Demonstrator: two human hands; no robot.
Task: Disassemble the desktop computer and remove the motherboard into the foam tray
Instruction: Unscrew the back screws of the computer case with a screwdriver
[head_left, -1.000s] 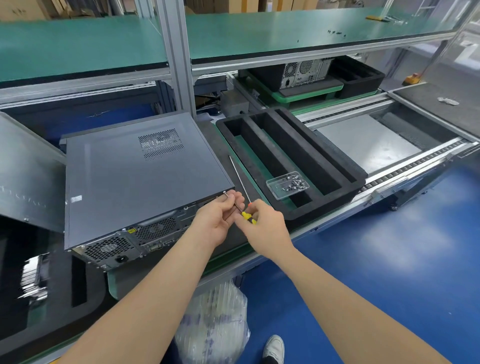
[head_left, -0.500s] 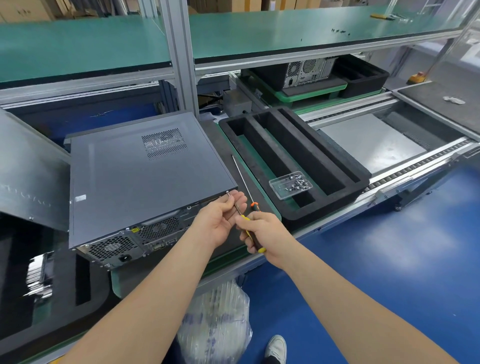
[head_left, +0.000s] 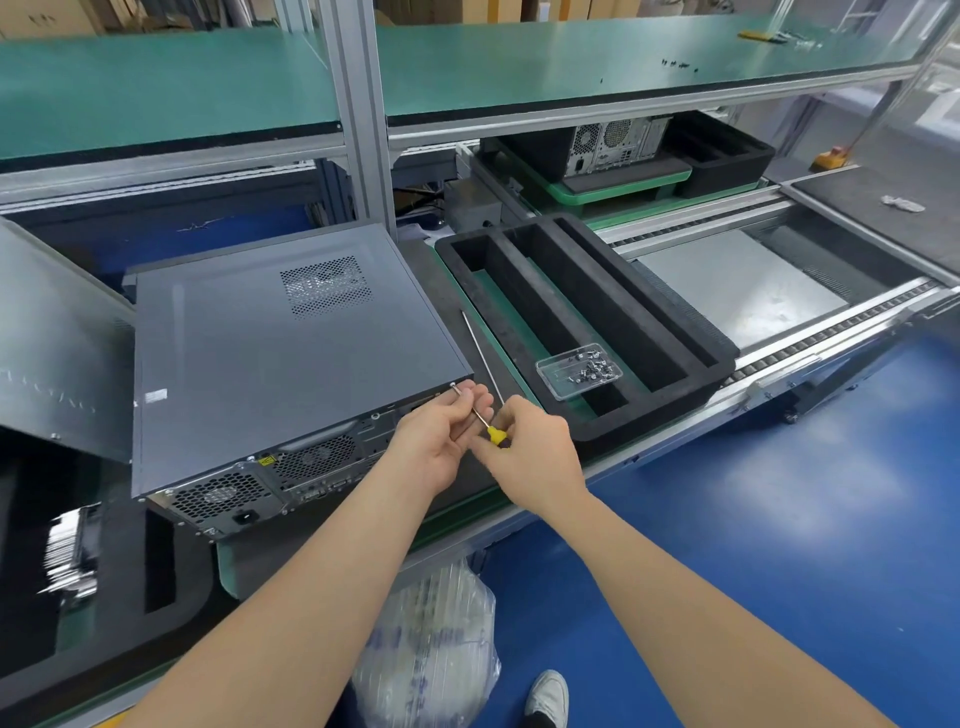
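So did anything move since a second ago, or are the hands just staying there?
Hardly anything. The right hand shifted its grip on the screwdriver handle a little, as if twisting it. Nothing was picked up or let go. The tip stays at the screw on the computer case corner, the left hand still holds the shaft, and the foam tray and screw box haven't moved.
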